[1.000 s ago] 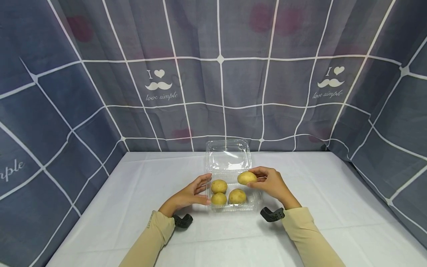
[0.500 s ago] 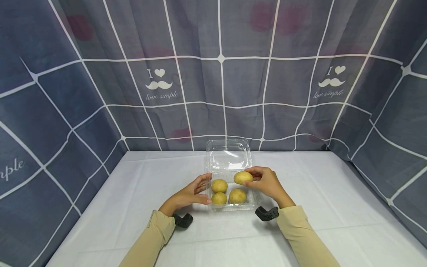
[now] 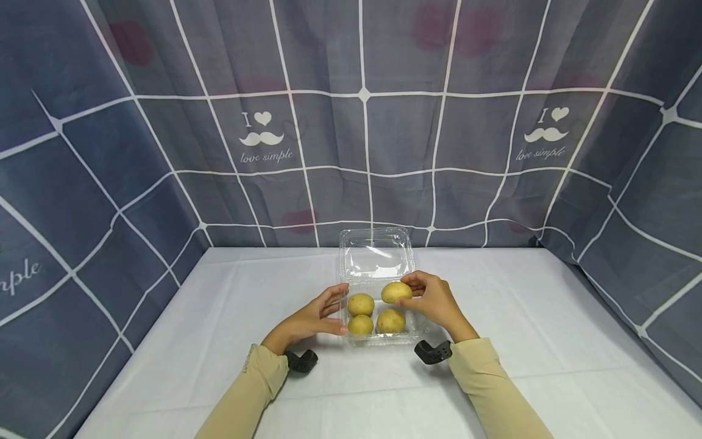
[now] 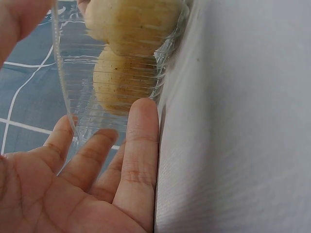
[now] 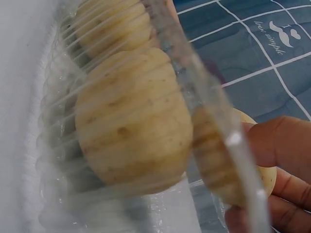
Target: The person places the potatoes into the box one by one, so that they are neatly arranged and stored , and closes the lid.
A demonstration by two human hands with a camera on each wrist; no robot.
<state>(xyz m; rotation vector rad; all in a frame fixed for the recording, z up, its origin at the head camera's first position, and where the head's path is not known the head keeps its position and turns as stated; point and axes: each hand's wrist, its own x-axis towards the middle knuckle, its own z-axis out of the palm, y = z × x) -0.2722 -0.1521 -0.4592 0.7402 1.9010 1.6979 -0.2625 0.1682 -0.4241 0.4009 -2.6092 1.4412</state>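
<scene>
A clear plastic clamshell box (image 3: 384,342) stands on the table, its lid (image 3: 376,257) raised at the back. Inside lie three potatoes: a rear-left potato (image 3: 361,304), a front-left potato (image 3: 360,325) and a front-right potato (image 3: 391,321). My left hand (image 3: 312,317) rests against the box's left side; in the left wrist view its fingers (image 4: 141,145) are mostly straight, touching the ribbed wall. My right hand (image 3: 439,302) pinches a fourth potato (image 3: 396,292) over the box's rear right part. The right wrist view shows this potato (image 5: 218,165) partly through the wall.
A white cloth (image 3: 219,317) covers the table. Dark checked curtains (image 3: 400,140) enclose the back and both sides, close behind the raised lid. A black wrist mount (image 3: 433,352) sits on the right wrist and another black mount (image 3: 301,361) on the left.
My right hand has moved left with its potato, from the box's right edge to over the rear right part inside. The left hand and the other potatoes stay put.
</scene>
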